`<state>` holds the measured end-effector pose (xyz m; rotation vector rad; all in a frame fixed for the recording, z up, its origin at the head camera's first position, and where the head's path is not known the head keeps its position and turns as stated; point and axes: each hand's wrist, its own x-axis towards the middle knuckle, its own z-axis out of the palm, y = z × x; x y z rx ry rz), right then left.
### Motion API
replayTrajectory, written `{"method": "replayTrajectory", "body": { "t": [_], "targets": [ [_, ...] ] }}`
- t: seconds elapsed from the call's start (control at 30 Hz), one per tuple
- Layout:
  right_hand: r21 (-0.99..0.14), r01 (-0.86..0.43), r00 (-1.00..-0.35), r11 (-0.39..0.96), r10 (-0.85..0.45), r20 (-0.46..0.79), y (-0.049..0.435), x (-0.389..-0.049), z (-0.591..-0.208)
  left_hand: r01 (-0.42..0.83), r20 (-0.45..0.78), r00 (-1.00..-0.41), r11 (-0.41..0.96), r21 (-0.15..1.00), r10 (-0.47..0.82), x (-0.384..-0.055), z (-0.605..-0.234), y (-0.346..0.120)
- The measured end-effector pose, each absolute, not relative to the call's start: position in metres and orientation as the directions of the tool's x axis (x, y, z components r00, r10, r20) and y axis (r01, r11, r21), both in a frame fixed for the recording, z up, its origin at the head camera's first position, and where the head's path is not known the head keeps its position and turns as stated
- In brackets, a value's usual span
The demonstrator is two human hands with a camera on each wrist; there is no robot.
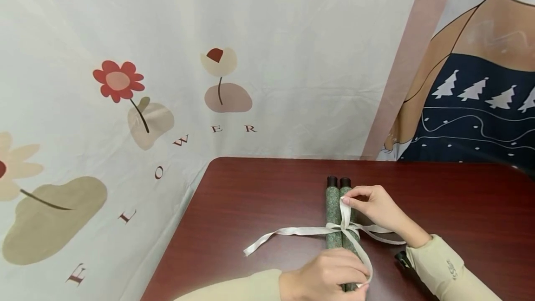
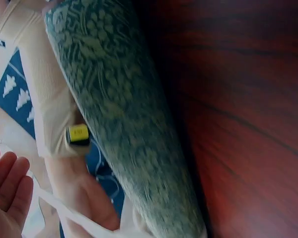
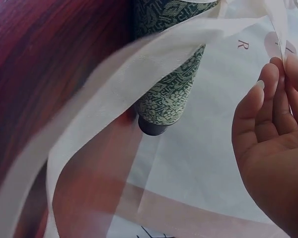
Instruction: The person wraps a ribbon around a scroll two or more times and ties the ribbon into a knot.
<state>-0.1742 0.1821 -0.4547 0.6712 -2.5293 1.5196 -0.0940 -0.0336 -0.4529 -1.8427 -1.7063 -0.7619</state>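
Note:
Two green patterned scrolls [image 1: 333, 208] with dark end knobs lie side by side on the table. A white ribbon [image 1: 296, 231] is wound around their middle and crossed in a knot on top. My right hand [image 1: 378, 208] pinches one ribbon strand above the knot, between thumb and fingertips. Lower down, my left hand [image 1: 328, 271] pinches another strand over the near part of the scrolls, covering it. From the left wrist, the scroll's patterned cloth [image 2: 124, 119] looks large, with the left fingers [image 2: 12, 183] at the edge. In the right wrist view, loose ribbon [image 3: 99, 104] crosses the scroll.
The reddish-brown table [image 1: 234, 199] has visible wood grain. One ribbon tail stretches left across it, and other strands curve right beneath the right forearm. A black wrist device [image 1: 403, 259] sits by the right sleeve. Behind hangs a white printed curtain [image 1: 313, 59].

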Motion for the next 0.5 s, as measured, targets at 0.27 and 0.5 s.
{"method": "replayTrajectory", "body": {
  "t": [0.27, 0.5],
  "targets": [
    [-0.807, -0.446, -0.885, 0.387, -0.327, 0.333, 0.181, -0.175, -0.453, 0.999, 0.506, 0.044, -0.029, -0.036, 0.861, -0.090, -0.458, -0.015],
    [-0.809, -0.450, -0.881, 0.377, -0.336, 0.334, 0.179, -0.173, -0.451, 0.994, 0.425, -0.070, 0.098, -0.045, 0.902, -0.092, -0.460, -0.005]
  ]
}}
